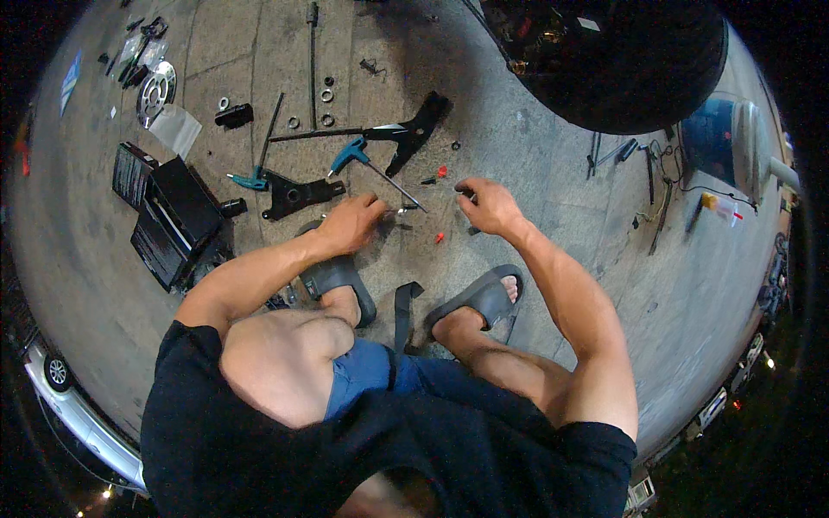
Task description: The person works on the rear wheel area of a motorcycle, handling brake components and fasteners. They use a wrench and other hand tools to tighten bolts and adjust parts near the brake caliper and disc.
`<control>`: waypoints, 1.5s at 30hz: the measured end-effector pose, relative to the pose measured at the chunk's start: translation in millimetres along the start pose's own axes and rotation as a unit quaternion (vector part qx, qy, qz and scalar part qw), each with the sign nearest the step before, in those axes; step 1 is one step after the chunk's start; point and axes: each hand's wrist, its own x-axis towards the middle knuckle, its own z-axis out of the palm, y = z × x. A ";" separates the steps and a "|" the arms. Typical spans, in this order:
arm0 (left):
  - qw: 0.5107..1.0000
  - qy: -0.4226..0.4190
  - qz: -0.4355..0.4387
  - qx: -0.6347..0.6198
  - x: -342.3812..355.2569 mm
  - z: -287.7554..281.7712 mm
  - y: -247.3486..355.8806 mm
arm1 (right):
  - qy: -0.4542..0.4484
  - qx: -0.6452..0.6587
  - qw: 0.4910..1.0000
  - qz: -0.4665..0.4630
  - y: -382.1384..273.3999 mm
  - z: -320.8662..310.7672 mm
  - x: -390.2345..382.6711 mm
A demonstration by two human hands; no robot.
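My left hand is low over the ground with its fingers curled in; whatever it holds is hidden. Beside its fingertips lie small metal pieces and the shaft tip of a blue T-handle hex key. My right hand pinches a small dark piece between thumb and fingers, its kind too small to tell. Between the hands are two small red pieces and a short black bolt. A flat black bracket rests beyond my left hand, near a second blue T-handle hex key.
An opened black case stands at left. Farther off lie a silver disc, several metal rings, a long bar and a larger black bracket. A big dark rounded object is far right, with cables nearby.
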 end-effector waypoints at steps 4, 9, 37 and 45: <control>0.997 0.060 -0.010 -0.046 19.1 -2.7 9.0 | -0.016 -0.032 0.999 -0.005 -7.3 5.9 -0.1; 0.991 -0.040 -0.101 0.075 30.0 -0.8 3.2 | 0.039 -0.040 0.997 0.046 37.2 -18.3 0.1; 0.963 -0.051 -0.028 0.263 21.6 16.5 20.9 | 0.466 0.032 0.824 0.321 271.4 -111.8 -99.2; 0.973 0.044 -0.061 0.219 15.6 3.2 3.5 | 0.333 0.042 0.941 0.049 179.2 -69.8 -47.7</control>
